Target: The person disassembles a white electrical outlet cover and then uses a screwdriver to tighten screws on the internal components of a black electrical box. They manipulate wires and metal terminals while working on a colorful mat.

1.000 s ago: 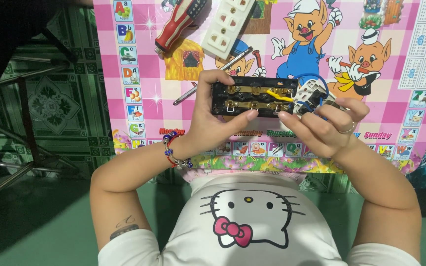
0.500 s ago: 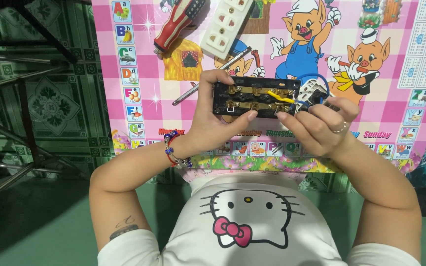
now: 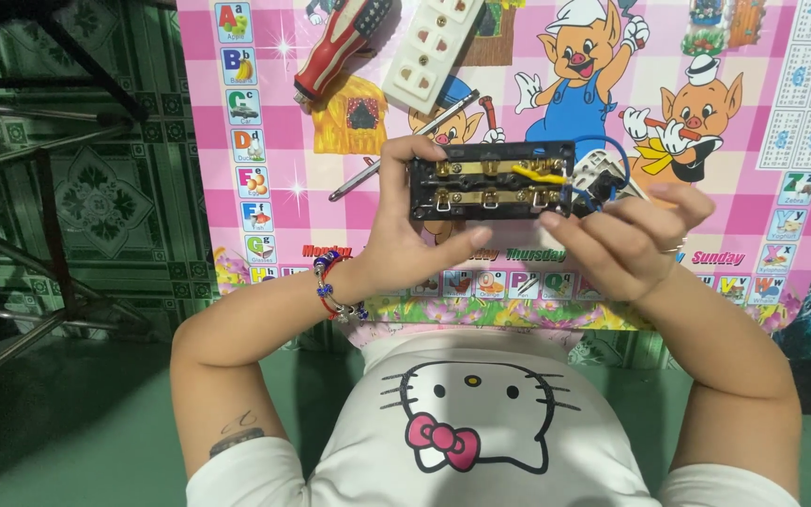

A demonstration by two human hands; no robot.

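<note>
Left hand [image 3: 405, 249] grip closed on black open power-strip base with brass contact strips [image 3: 492, 180], held above pink cartoon mat [image 3: 753, 216]. Right hand [image 3: 626, 244] grip pinches its wired right end.

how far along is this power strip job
Done: the white socket cover is off and lies on the mat. In hand: left hand holds the black base, brass strips exposed; right hand is at its wired end. Left: cover not refitted; screwdriver lies unused.

Black socket base [image 3: 492, 180] with brass strips, yellow and blue wires, white socket cover [image 3: 429, 52], pink checked cartoon mat [image 3: 265, 141], red-black screwdriver handle [image 3: 342, 45]
</note>
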